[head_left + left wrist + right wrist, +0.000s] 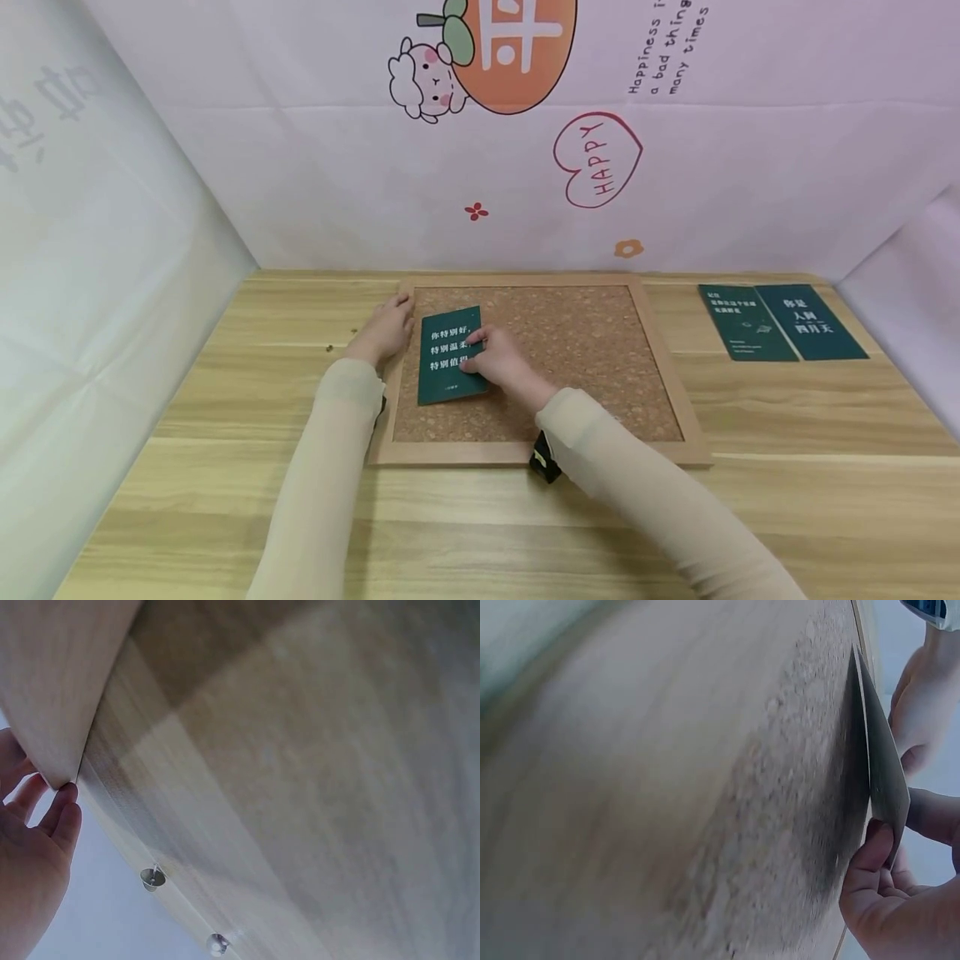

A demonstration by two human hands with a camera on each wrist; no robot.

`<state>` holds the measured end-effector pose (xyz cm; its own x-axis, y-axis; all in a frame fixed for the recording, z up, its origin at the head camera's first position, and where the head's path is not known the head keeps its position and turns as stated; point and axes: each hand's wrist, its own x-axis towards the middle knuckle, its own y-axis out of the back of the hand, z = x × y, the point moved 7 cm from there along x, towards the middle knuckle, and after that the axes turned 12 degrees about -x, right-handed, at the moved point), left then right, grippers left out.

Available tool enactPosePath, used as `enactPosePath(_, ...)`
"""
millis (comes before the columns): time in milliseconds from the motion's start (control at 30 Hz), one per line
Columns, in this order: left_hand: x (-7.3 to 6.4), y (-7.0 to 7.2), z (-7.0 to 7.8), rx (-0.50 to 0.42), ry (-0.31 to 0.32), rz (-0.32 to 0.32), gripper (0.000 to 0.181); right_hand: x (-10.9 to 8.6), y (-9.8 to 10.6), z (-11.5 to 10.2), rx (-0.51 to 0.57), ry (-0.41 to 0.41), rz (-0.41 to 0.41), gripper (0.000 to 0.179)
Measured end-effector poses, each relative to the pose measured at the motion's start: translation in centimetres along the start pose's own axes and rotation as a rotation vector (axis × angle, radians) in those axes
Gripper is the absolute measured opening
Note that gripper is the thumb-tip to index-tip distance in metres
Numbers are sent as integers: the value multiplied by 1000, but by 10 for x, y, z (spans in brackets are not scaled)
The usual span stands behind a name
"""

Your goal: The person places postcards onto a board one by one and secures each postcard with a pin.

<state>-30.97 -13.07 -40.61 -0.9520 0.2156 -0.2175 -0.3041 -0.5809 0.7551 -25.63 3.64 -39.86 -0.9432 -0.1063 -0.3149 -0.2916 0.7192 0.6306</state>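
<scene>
A dark green card [450, 379] with white Chinese writing is pinched between the thumb and fingers of my right hand [501, 360] at the card's right side. It slants over the left part of a wood-framed corkboard [570, 367]. In the right wrist view the card [889, 772] stands at an angle to the cork, with the fingers bent behind it. My left hand [386, 329] grips the left side of the board's frame. The left wrist view has its fingertips [67, 793] at the frame's outer edge, down by the tabletop.
Two metal thumbtacks [153, 879] lie on the wooden table [247, 400] left of the board. Two more green cards [750, 321] lie side by side at the right. A printed white cloth [337, 192] hangs behind the table.
</scene>
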Motion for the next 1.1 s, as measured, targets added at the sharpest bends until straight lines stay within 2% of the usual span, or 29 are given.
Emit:
enactPosePath(300,-2,0,1,21,15,6,49,-1,-15,-2,7,5,-45,37)
enactPosePath(667,6,0,-4,-22,25,7,49,-5,-21,-6,-105,28,-54,39)
enactPosePath(967,2,-1,-1,-20,32,-16,50,-5,-23,-11,-147,48,-67,56)
enactPosePath(1100,2,-1,-1,-18,33,-17,50,-6,-23,-13,-211,65,-54,61)
